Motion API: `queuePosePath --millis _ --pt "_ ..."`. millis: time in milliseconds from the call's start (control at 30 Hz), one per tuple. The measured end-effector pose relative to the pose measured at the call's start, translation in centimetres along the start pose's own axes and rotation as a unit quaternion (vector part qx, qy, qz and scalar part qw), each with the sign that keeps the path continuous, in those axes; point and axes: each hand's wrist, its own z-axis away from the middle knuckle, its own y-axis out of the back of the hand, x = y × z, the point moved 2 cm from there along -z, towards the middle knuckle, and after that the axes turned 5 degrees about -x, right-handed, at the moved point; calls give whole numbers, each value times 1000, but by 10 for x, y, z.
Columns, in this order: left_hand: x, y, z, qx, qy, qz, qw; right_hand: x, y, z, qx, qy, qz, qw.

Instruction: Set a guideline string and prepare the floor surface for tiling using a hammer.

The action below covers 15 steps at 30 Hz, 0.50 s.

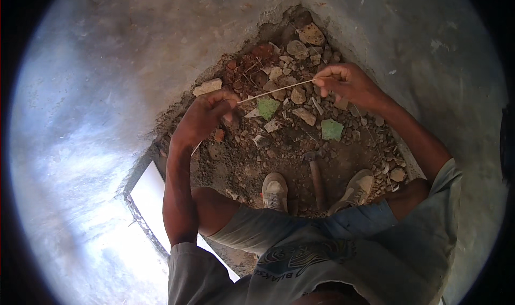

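A thin, pale string (276,91) runs taut between my two hands, above the rubble. My left hand (206,113) pinches it at the left, and a loose length hangs below that wrist. At the right my right hand (343,82) grips the other end of the span between thumb and fingers, a little higher in the picture. From near this hand a thin strand trails down toward the ground at the right. Between my shoes lies a hammer (317,179) with a wooden handle, its head pointing away from me.
Broken stones and rubble (304,117) fill the corner between two grey plastered walls (118,63). Two green fragments (332,129) lie among them. My shoes (275,191) stand on bare dirt. Bright light falls by a white strip (148,189) at the lower left.
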Motion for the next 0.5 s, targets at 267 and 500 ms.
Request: queuePosePath --millis 267,500 --pt "19 -4 13 45 -113 173 977 -32 -3 10 60 167 134 975" --pt "51 -25 33 23 -133 185 973 -95 -45 24 30 284 258 923"
